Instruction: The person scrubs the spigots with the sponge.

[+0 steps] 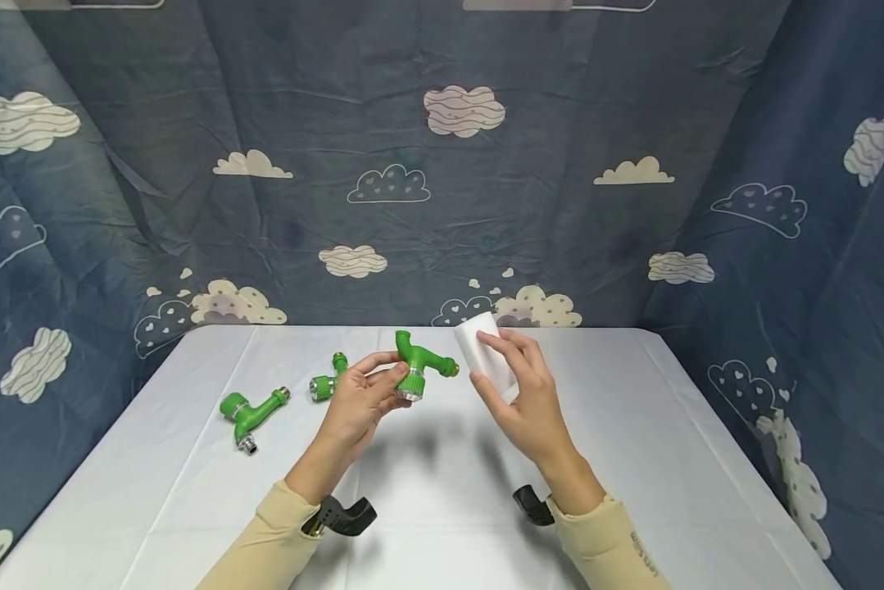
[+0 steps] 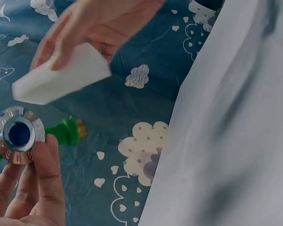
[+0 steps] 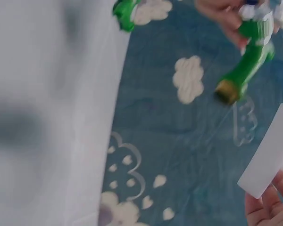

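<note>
My left hand (image 1: 362, 399) pinches a green tap (image 1: 423, 360) by its ribbed collar, raised above the table. In the left wrist view the round metal end of this tap (image 2: 18, 135) faces the camera, fingers around it. Its brass-tipped spout (image 3: 228, 89) shows in the right wrist view. My right hand (image 1: 526, 397) grips a white block, sponge-like in look (image 1: 486, 352), between thumb and fingers, just right of the tap and apart from it. Behind the left hand lies a second green tap (image 1: 324, 387), partly hidden. A third green tap (image 1: 246, 416) lies further left.
A white cloth covers the table (image 1: 633, 459). Behind and beside it hangs a dark blue curtain (image 1: 545, 213) with cloud prints. Both wrists carry black straps, such as the left one (image 1: 347, 516).
</note>
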Motion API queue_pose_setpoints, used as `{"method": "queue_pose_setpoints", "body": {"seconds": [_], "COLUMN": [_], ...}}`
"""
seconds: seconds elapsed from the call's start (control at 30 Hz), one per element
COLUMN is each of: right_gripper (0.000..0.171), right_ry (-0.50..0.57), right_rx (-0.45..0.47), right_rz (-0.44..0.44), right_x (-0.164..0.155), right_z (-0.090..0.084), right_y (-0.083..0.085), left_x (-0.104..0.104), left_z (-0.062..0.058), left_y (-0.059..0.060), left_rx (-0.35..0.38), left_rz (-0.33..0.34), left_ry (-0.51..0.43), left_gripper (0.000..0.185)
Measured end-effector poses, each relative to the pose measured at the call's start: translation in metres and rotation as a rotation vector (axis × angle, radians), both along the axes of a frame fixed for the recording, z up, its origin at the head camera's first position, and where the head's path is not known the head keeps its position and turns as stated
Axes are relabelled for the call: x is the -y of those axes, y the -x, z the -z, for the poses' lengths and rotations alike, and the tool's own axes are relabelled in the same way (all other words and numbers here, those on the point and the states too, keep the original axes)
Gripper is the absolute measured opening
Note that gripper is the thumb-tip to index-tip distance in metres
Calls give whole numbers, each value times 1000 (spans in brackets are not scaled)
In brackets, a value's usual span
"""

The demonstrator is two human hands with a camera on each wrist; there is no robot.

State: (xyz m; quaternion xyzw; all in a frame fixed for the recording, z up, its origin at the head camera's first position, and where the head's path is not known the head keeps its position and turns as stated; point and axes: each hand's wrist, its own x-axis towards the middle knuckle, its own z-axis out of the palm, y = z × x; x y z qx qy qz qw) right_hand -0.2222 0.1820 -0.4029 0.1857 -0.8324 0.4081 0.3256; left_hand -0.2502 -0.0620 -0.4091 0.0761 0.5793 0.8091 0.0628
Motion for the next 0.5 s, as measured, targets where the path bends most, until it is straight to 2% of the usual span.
{"method": "queue_pose_setpoints", "body": {"seconds": [0.27, 0.5], "right_gripper": [50, 49], "right_ry": [-128, -165], "right_rx": [-64, -58], "right_rz": [-121, -116], "right_x": [26, 27], "right_z": [-5, -1], "right_y": [-18, -18], "left_x": [-3, 2], "left_z": [1, -1], "left_y": [-5, -6], "left_rx": [49, 17], "left_rz": [173, 309], "left_ry": [20, -1], "left_gripper": [36, 49]}}
